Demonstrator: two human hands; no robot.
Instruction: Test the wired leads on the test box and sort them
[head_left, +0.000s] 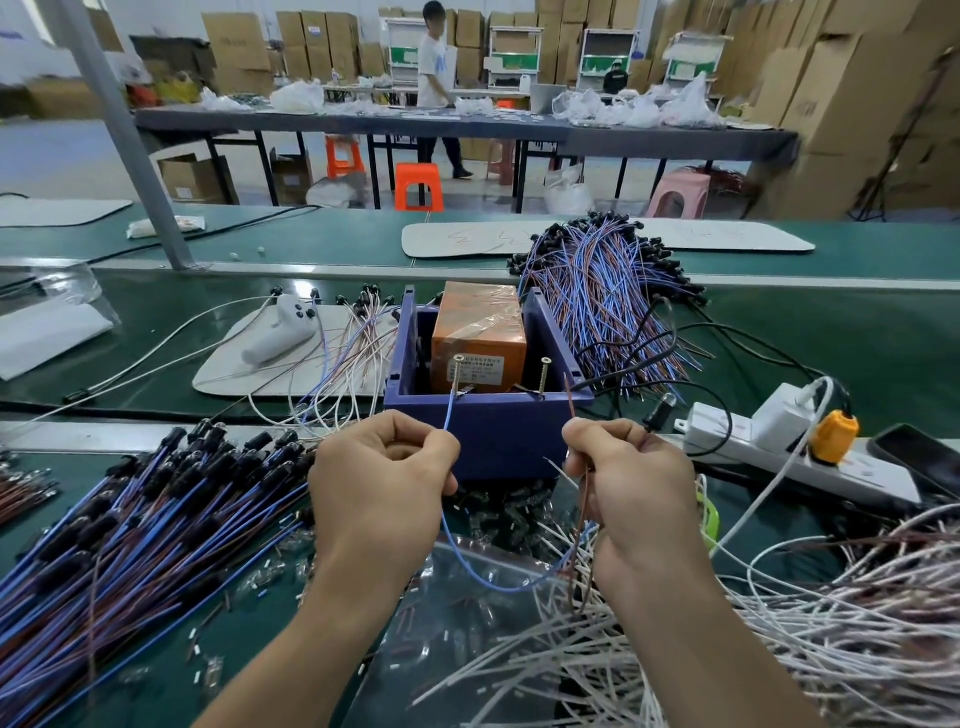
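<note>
The test box (498, 431) is a purple open tray holding an orange block, with two upright screws (457, 371) at its near rim. My left hand (379, 483) pinches a blue wire (448, 415) whose tip reaches the left screw. My right hand (628, 483) pinches the brown wire (570, 400) of the same lead, its tip raised near the box's right rim, short of the right screw. A black-capped bulb (660, 410) sticks out beside my right thumb. The blue wire loops below between my wrists.
A pile of blue-brown leads (130, 525) lies at the left, another heap (597, 291) behind the box. White wires (779, 623) spread at the right. A white power strip (779, 447) with an orange plug and a phone (924, 457) lie to the right. A white controller (285, 327) rests on a mat.
</note>
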